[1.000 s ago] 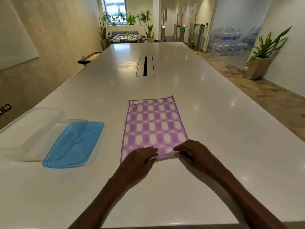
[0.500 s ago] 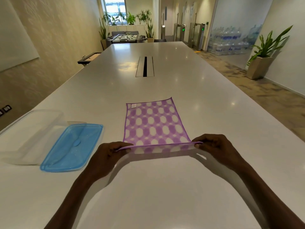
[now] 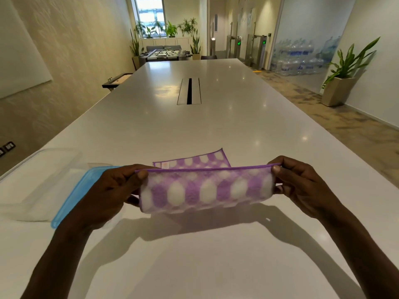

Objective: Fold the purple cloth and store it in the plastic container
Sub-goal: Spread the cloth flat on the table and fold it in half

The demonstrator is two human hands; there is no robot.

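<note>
Above one table [image 3: 216,130], two hands [image 3: 108,190] [image 3: 302,186] pinch one purple cloth [image 3: 205,188].

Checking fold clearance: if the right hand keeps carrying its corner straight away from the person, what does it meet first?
Likely nothing solid. The right hand pinches the purple cloth; ahead lies the cloth's flat far part, then bare table. Height above the table is unclear.

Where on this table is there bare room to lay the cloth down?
Bare table lies beyond the cloth up to the cable slot, and right of the right hand. Crowded on the left: the blue lid and clear container sit beside the left hand.
</note>
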